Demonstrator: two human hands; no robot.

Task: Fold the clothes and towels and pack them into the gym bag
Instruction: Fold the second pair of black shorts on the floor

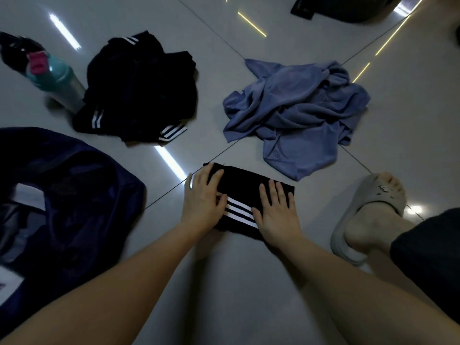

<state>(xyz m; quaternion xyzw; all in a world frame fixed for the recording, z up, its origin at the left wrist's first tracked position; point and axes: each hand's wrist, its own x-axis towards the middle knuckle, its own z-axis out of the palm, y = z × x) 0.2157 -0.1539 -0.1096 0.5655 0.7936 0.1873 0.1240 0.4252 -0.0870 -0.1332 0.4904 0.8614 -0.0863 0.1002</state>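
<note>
Left hand [202, 196], right hand [275, 211] pressing shorts [242, 185] lying crosswise.

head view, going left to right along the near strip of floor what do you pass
gym bag → left hand → right hand → sandal. The folded shorts lie under both hands, so they are left out of the order.
</note>
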